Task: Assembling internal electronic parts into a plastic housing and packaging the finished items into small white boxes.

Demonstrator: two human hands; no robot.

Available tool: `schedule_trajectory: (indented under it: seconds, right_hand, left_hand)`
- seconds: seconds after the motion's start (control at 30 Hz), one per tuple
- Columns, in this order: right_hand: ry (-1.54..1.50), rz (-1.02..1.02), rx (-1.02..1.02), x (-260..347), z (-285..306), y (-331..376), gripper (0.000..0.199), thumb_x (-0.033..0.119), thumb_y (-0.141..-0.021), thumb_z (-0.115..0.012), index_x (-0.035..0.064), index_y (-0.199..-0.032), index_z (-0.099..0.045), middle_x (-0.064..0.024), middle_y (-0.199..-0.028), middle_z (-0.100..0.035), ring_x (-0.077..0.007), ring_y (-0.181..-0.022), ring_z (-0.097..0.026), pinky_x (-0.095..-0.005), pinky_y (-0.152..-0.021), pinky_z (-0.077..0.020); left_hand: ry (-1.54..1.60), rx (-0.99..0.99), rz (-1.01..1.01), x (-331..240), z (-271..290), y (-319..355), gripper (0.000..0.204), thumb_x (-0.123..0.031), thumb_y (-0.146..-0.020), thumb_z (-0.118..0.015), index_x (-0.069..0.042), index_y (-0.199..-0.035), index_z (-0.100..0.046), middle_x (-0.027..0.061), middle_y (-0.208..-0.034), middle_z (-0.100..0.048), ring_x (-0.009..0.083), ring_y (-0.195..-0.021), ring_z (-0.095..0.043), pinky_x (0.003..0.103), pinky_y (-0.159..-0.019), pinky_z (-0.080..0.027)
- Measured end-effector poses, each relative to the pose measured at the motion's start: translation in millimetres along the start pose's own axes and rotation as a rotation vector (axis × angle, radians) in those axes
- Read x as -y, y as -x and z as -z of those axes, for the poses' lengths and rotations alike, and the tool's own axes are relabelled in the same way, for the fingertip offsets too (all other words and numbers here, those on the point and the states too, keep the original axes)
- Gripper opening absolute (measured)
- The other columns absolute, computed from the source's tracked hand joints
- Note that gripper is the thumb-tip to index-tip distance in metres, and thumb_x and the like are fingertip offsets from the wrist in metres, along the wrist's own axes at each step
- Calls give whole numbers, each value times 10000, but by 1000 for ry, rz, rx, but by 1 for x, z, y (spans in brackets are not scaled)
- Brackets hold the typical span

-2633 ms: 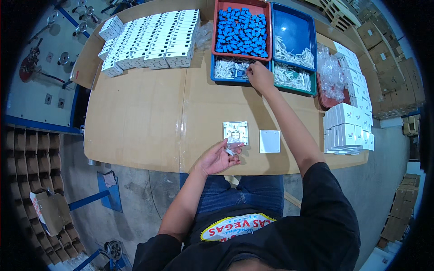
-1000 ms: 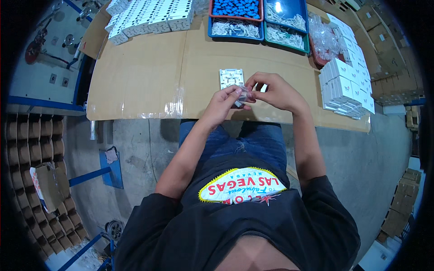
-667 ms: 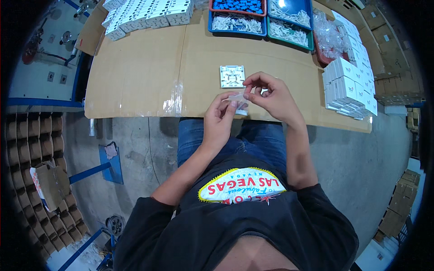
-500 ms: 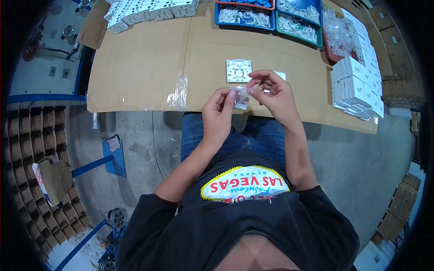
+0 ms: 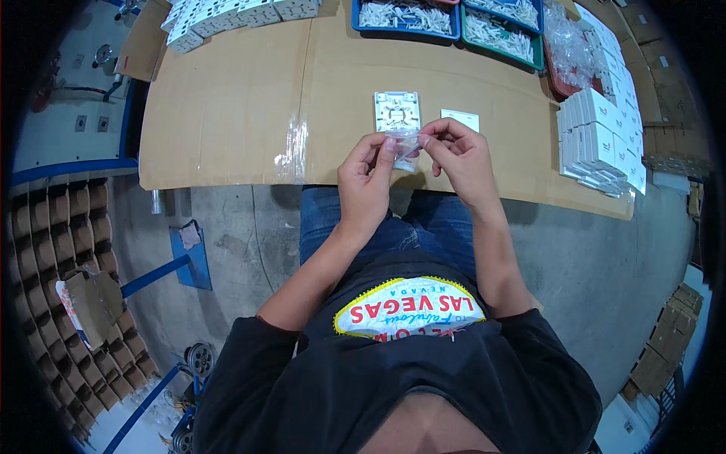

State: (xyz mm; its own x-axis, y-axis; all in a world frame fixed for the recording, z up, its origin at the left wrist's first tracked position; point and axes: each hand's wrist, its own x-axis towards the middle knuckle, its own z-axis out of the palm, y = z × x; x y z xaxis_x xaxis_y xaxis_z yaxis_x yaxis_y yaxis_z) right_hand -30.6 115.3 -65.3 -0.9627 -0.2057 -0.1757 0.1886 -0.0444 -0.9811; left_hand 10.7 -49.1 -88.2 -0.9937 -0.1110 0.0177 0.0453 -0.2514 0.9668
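Note:
Between my two hands, just above the table's near edge, is a small clear plastic bag point(image 5: 405, 145) with whitish contents too small to make out. My left hand point(image 5: 365, 180) pinches its left side between thumb and fingers. The fingertips of my right hand point(image 5: 460, 160) are closed on the bag's upper right edge. Just beyond the bag lies a square white plastic plate point(image 5: 397, 110) with an open frame-like middle. A flat white piece point(image 5: 460, 119) lies right of it, partly behind my right hand.
A cardboard-covered table point(image 5: 227, 113) spans the front. Blue point(image 5: 406, 32) and green point(image 5: 499, 47) trays of small white parts stand at the back. Stacked white boxes point(image 5: 594, 140) and clear plastic bags point(image 5: 571, 57) line the right; white switch-like blocks point(image 5: 219, 19) sit at the back left.
My right hand has come to the bag's upper edge, and both hands now pinch it. The flat white piece shows more from behind my right hand. The view has shifted slightly.

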Motion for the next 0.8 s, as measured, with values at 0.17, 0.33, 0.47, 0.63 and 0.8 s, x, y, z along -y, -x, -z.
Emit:
schedule_trajectory:
  seconds: [0.17, 0.33, 0.47, 0.63, 0.8]
  right_hand:
    - [-43, -6, -33, -2, -8, -1, 90, 67, -959, -691, -1, -1018, -684, -8, -864, -675, -27, -681, -569, -186, -538, -440]
    - [-89, -4, -58, -11, -11, -3, 50, 25, -956, -671, -6, -995, -668, -1, -851, -639, -29, -640, -527, -193, -527, -426]
    - [-77, 14, -38, -19, -9, -5, 105, 83, -954, -687, 4, -1023, -683, -9, -843, -692, -20, -685, -583, -183, -535, -421]
    - [-80, -2, -37, -11, -12, -5, 113, 73, -946, -689, 4, -1035, -683, -11, -853, -687, -29, -689, -595, -188, -532, -426]
    - [-58, -3, -16, -12, -10, -3, 101, 74, -952, -689, 4, -1024, -688, -18, -849, -693, -30, -680, -596, -184, -528, -417]
  left_hand:
    - [16, -20, 1, -1, -1, -1, 224, -130, -1092, -530, 56, -1161, -634, 107, -1035, -747, 128, -949, -715, 261, -837, -560]
    - [-34, -39, -13, 4, 1, -2, 219, -130, -1089, -537, 53, -1158, -635, 109, -1027, -748, 132, -937, -719, 265, -828, -562]
    - [-47, -36, 3, 4, 2, -3, 214, -133, -1087, -543, 50, -1150, -634, 108, -1025, -748, 133, -933, -721, 265, -826, -562]
    - [1, -40, 13, 4, 3, -4, 214, -139, -1087, -545, 49, -1143, -630, 107, -1024, -748, 136, -928, -722, 266, -825, -560]
    - [-2, -26, 3, 2, 2, -3, 214, -141, -1088, -546, 49, -1138, -631, 107, -1019, -748, 132, -919, -719, 263, -823, -556]
